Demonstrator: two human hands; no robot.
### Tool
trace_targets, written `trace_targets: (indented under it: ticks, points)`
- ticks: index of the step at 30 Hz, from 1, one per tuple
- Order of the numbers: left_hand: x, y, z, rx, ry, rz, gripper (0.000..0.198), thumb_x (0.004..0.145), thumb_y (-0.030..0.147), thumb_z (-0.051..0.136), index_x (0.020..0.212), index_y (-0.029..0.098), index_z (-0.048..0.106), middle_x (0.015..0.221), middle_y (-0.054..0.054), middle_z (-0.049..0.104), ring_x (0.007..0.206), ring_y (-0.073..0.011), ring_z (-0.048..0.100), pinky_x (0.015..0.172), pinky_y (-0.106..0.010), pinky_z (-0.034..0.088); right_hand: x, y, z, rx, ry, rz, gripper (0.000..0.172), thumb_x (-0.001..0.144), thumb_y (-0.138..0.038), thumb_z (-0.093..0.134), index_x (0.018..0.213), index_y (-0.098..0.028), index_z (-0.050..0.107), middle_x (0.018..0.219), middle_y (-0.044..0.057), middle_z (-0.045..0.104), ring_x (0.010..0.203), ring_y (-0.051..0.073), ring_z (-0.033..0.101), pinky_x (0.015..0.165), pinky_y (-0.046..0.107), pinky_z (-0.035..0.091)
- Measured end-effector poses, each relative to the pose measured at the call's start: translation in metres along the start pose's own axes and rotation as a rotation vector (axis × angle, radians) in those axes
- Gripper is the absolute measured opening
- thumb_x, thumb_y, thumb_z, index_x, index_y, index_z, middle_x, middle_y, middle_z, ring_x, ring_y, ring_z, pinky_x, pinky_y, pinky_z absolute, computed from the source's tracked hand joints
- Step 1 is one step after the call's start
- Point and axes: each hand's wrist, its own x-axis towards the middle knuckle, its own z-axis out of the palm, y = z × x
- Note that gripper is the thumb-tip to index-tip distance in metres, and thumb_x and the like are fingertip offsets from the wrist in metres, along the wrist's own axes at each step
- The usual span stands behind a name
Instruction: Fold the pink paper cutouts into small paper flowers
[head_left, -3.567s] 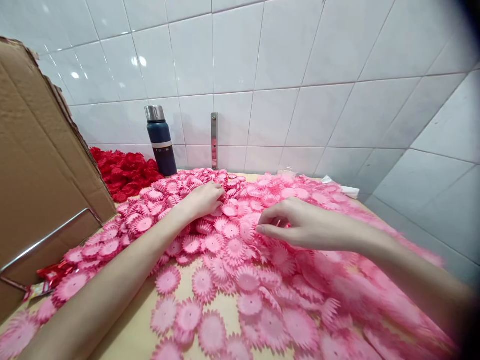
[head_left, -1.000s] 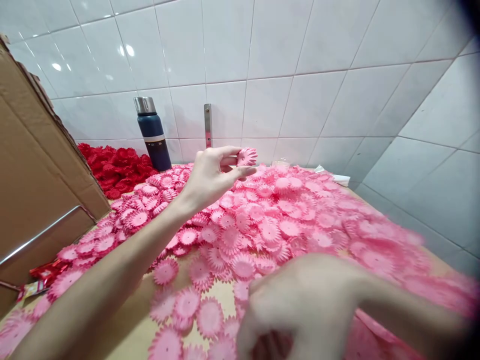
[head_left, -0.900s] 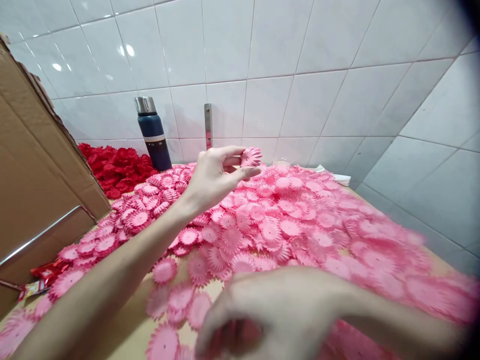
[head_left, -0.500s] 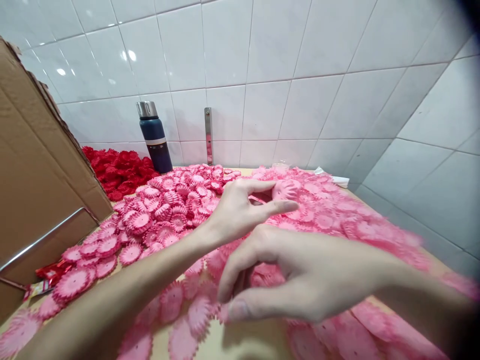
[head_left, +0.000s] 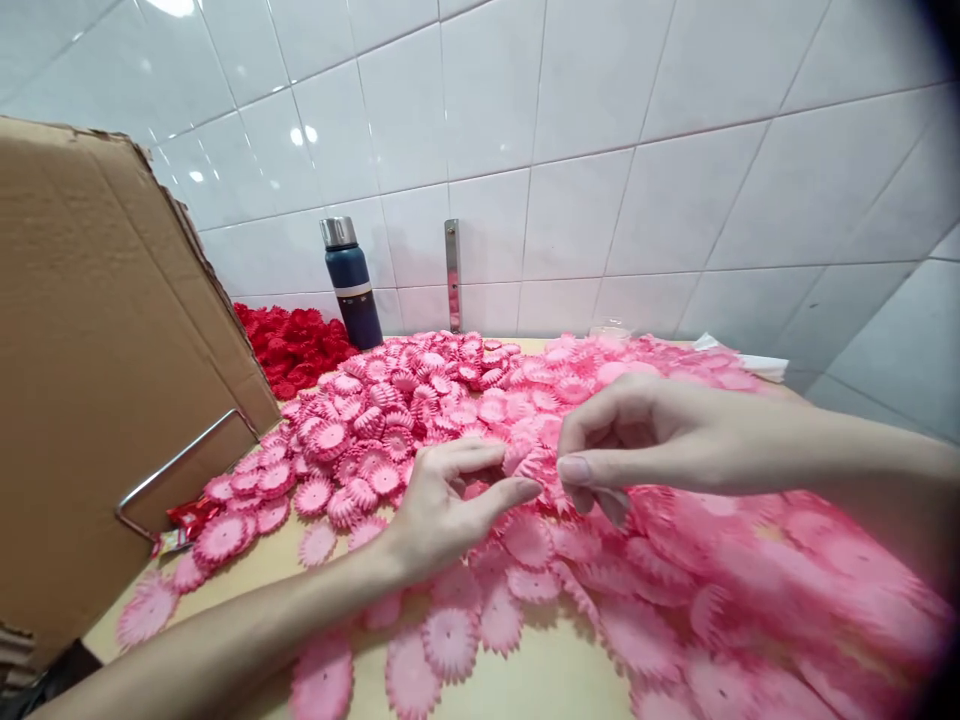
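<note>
My left hand (head_left: 450, 505) hovers over the middle of the heap, finger and thumb curved around the edge of a pale pink scalloped petal disc (head_left: 529, 462). Just to the right of it, my right hand (head_left: 652, 435) has its thumb against its curled fingers. Whatever lies in that pinch is too small to make out. Below and behind both hands spreads a heap of pink petal discs (head_left: 450, 640), flat with frilled edges and a tiny centre hole. Tighter cupped pink flower pieces with darker rims (head_left: 330, 437) are piled to the left.
A cardboard box (head_left: 112, 380) with a bent metal rod (head_left: 176, 458) stands at the left. Behind it lie red flower pieces (head_left: 296, 345) and a dark blue bottle (head_left: 355, 290). A small red wrapper (head_left: 193, 515) rests by the rod. A tiled wall closes the back.
My left hand has come down and nearer with a petal disc. My right hand has lifted from the lower front to the right of it. The view has swung left.
</note>
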Motion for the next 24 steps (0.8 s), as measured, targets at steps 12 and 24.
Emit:
trace_targets:
  ticks: [12,24]
  points:
    - [-0.009,-0.019,-0.012,-0.089,0.167,0.008,0.025,0.079,0.024,0.071,0.064,0.015,0.053,0.067,0.002,0.049,0.063,-0.0105,0.045,0.057,-0.023,0.037,0.022,0.005,0.021,-0.124,0.207,0.019,0.017,0.086,-0.035,0.06,0.085,-0.022,0.07,0.07,-0.001,0.067,0.061,0.012,0.057,0.052,0.021,0.042]
    - [-0.018,-0.037,-0.002,-0.615,0.151,-0.178,0.043,0.064,0.005,0.08,0.103,0.023,0.074,0.094,-0.002,0.073,0.085,-0.0159,0.069,0.081,-0.028,0.058,0.035,0.011,0.038,0.024,0.189,-0.03,0.011,0.085,-0.025,0.062,0.08,-0.018,0.068,0.068,-0.003,0.061,0.061,0.009,0.052,0.054,0.02,0.041]
